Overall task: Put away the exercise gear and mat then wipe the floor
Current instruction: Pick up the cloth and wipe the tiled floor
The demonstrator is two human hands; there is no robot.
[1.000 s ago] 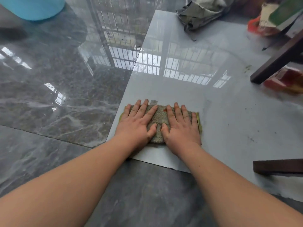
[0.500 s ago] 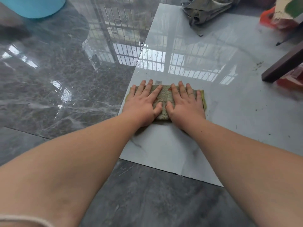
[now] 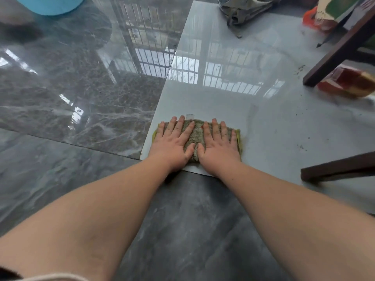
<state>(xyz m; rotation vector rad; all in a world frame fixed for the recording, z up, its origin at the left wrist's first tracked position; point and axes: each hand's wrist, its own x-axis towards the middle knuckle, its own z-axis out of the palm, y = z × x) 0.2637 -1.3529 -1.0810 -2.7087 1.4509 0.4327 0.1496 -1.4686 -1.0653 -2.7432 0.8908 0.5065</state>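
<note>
Head view: the person kneels over a glossy floor, both forearms reaching forward. The left hand (image 3: 172, 144) and the right hand (image 3: 218, 146) lie flat, fingers spread and thumbs almost touching, pressed palm-down on a folded cloth (image 3: 193, 136). Neither hand pinches or curls round it; they simply bear down on it.

The cloth sits on the pale floor tile (image 3: 253, 110), at that tile's near left corner, just beside the seam with the dark marbled tile (image 3: 81, 102) on the left and close to the seam with the grey tile (image 3: 192, 230) nearest the person. Dark specks of dirt show on the pale tile to the right, towards a dark wooden leg (image 3: 341, 47). A second wooden piece (image 3: 336, 169) lies near the tile's near edge, on the right.

The cloth looks like soft, nubbly towelling with a yellow-green edge, light and limp. It would likely bunch if pushed from one end only, so flat pressure across its whole width suits it. On such a polished surface it should slide easily. To lift it, pinching a folded edge would serve. No exercise gear or mat is in sight, so the wiping step seems to be in hand.
</note>
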